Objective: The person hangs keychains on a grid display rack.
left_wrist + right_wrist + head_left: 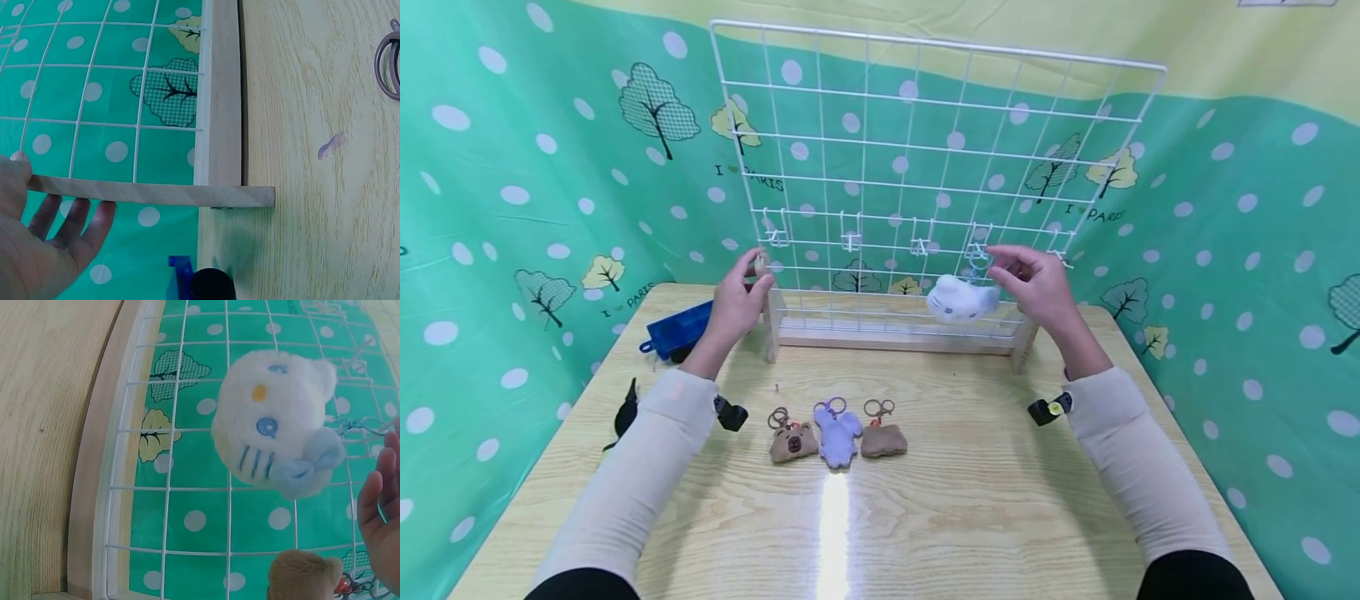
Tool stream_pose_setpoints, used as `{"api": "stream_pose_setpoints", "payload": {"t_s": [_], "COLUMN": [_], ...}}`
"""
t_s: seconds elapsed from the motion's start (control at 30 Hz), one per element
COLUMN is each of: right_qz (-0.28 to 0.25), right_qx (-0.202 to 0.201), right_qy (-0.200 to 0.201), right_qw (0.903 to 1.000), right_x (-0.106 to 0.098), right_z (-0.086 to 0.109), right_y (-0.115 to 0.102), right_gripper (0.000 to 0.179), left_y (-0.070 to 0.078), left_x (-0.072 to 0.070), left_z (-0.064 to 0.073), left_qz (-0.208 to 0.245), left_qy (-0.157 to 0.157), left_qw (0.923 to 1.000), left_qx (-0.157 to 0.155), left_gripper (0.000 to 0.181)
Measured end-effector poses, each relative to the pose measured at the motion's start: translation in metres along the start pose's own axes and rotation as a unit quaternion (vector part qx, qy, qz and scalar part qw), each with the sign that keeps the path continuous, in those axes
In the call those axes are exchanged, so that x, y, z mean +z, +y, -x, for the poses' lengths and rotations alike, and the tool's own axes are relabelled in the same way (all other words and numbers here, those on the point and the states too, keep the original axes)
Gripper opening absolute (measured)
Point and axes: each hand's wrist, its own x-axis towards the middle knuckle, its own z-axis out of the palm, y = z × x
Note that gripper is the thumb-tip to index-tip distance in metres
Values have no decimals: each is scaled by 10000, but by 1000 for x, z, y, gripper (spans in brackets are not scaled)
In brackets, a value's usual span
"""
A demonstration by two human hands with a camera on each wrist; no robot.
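Observation:
A white wire grid rack (887,175) stands in a wooden frame at the back of the table. My left hand (739,300) grips the frame's left wooden post (156,192), thumb on one side and fingers on the other. In front of the grid hangs a white cat plush keychain (955,300) with a light-blue bow (309,462). At its blue ring (977,252), by one of the grid's hooks, my right hand (1037,283) pinches with thumb and fingers. A brown plush keychain (303,578) hangs farther right, hidden behind my right hand in the head view.
On the table before the rack lie a brown bear keychain (793,443), a lavender plush keychain (838,437) and a brown plush keychain (883,440). More white hooks (851,240) hang along the grid. A blue container (677,329) and a black object (627,410) lie at left.

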Motion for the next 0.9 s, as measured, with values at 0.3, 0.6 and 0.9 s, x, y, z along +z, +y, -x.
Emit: {"api": "stream_pose_setpoints", "payload": {"t_s": [0.3, 0.6, 0.9], "right_qz": [131, -19, 10], "right_qx": [1, -148, -722], "right_qy": [-211, -861, -1454], "right_qw": [9997, 9962, 9867], "right_x": [9, 31, 61], "right_z": [11, 24, 31], "right_y": [-12, -15, -13], "right_gripper": [27, 26, 24], "left_y": [0, -1, 3], "left_x": [0, 2, 0], "left_z": [0, 1, -1], "left_qz": [-77, -19, -49], "left_qy": [-15, -80, -95], "left_qw": [10000, 9999, 9997], "left_qx": [-47, -97, -212], "left_gripper": [58, 58, 60]}}
